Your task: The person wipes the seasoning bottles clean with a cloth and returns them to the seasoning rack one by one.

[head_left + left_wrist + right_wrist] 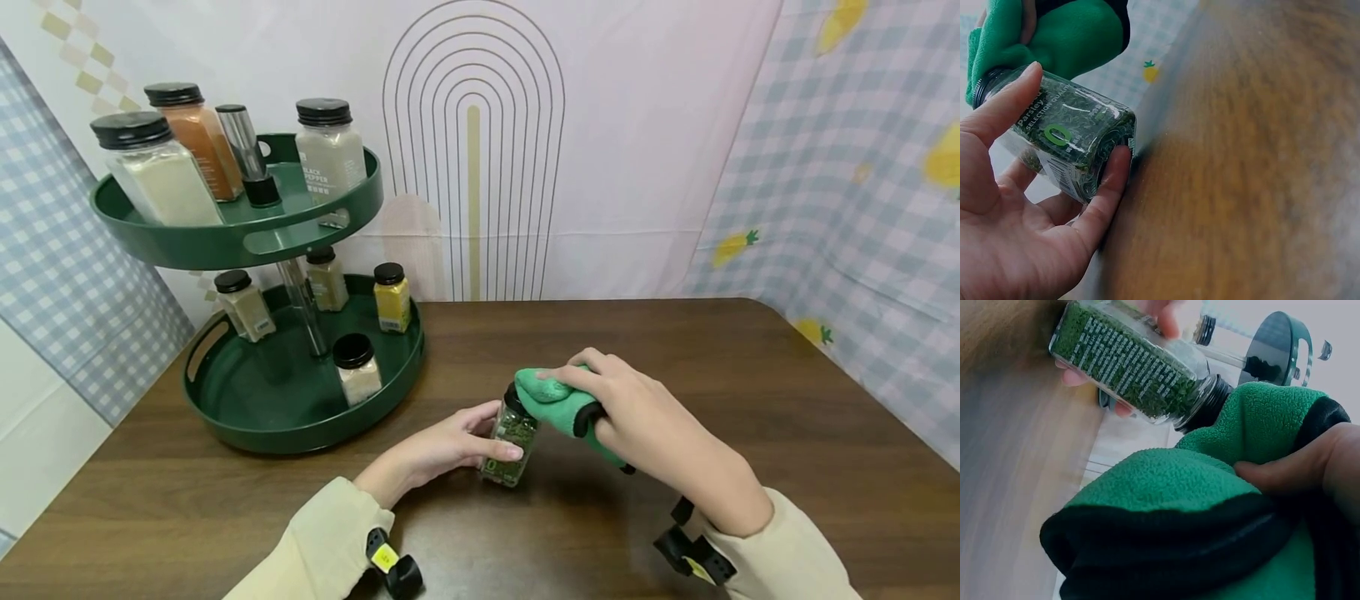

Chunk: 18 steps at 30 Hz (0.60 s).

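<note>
My left hand [442, 450] grips a clear glass parsley jar [513, 442] full of dried green flakes, tilted a little above the wooden table. In the left wrist view its label shows on the jar [1072, 122], with the thumb across one side and fingers around the base. My right hand [622, 408] holds a bunched green cloth [555, 398] with black edging. The cloth lies against the jar's black lid [1207, 403], covering part of it. Behind that cloth, most of the right fingers are hidden in the right wrist view.
A two-tier dark green turntable rack [300, 437] stands at the left. Large black-lidded jars and a silver cylinder [243, 150] occupy its upper tray [187, 250]; several small spice jars, including a yellow one [392, 300], sit below. Patterned cloth [637, 125] hangs behind the table [675, 350].
</note>
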Each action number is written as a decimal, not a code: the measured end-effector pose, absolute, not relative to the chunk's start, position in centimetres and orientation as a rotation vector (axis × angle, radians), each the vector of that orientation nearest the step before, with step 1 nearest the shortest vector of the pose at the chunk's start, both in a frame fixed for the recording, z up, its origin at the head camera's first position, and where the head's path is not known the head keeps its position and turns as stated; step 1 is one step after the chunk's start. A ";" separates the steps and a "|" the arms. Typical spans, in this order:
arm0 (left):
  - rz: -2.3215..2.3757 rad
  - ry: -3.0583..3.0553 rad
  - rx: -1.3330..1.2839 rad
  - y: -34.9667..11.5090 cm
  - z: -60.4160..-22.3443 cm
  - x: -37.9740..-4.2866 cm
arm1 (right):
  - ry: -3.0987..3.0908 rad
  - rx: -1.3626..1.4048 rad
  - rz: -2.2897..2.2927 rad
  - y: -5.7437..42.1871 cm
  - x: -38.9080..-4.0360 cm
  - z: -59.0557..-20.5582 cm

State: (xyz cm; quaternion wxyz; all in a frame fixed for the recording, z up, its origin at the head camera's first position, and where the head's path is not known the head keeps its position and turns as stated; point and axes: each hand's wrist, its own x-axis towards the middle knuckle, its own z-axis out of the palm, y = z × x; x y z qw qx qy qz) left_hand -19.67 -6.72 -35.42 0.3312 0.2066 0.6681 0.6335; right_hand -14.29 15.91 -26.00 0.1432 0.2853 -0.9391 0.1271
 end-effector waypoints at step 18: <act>1.642 1.733 0.559 -6.9 -35.6 -19.7 | -2.813 0.609 0.152 16.9 -15.0 -26.1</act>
